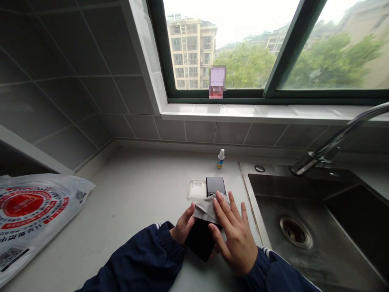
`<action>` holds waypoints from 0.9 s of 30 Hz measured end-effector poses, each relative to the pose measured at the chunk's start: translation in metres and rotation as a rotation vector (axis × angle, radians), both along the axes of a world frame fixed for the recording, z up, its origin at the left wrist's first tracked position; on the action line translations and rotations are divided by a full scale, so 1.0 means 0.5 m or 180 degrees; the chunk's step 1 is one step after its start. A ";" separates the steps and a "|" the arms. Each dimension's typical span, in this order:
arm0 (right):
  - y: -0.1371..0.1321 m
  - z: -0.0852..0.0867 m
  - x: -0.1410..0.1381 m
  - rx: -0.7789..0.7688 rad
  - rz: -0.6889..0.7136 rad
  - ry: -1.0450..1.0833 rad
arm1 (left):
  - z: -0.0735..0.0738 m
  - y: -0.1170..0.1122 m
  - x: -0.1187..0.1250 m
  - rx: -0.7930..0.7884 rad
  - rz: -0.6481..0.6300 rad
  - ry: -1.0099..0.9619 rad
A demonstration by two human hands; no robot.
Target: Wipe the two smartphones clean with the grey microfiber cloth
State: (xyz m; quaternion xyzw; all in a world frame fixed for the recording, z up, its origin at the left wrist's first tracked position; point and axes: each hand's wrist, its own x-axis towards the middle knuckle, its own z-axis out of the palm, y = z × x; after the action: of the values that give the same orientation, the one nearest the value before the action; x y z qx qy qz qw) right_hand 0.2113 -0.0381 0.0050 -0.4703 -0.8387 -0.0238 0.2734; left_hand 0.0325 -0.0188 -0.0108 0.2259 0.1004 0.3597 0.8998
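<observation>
Grey cloth (204, 211) under flat right hand (235, 239), black phone (199, 242) in curled left hand (183, 227)

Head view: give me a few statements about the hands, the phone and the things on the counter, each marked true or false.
1. The right hand presses a grey cloth onto the dark phone. True.
2. The left hand is empty. False: it holds the dark phone.
3. The spray bottle lies on its side. False: it stands upright on the counter.
4. A clear case lies beside a second phone. True.
</observation>
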 end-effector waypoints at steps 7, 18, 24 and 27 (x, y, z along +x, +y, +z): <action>-0.001 0.002 -0.001 -0.0020 0.0045 -0.0092 | 0.002 -0.004 0.005 0.0320 0.0404 0.0266; 0.001 0.003 -0.001 -0.0052 0.0225 -0.0249 | 0.000 -0.007 0.008 0.0488 0.0552 0.0427; -0.010 -0.002 -0.006 -0.0042 0.0452 -0.0446 | -0.010 -0.006 0.007 0.0356 0.0632 0.0318; -0.015 0.000 -0.009 -0.0026 0.0595 -0.0511 | -0.006 -0.003 0.006 0.0240 0.0528 0.0199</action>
State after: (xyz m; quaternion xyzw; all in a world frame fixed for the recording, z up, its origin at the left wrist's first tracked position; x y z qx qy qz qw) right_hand 0.2067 -0.0456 0.0050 -0.3878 -0.8982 -0.0323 0.2045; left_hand 0.0357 -0.0202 -0.0139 0.2615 0.1332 0.4292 0.8542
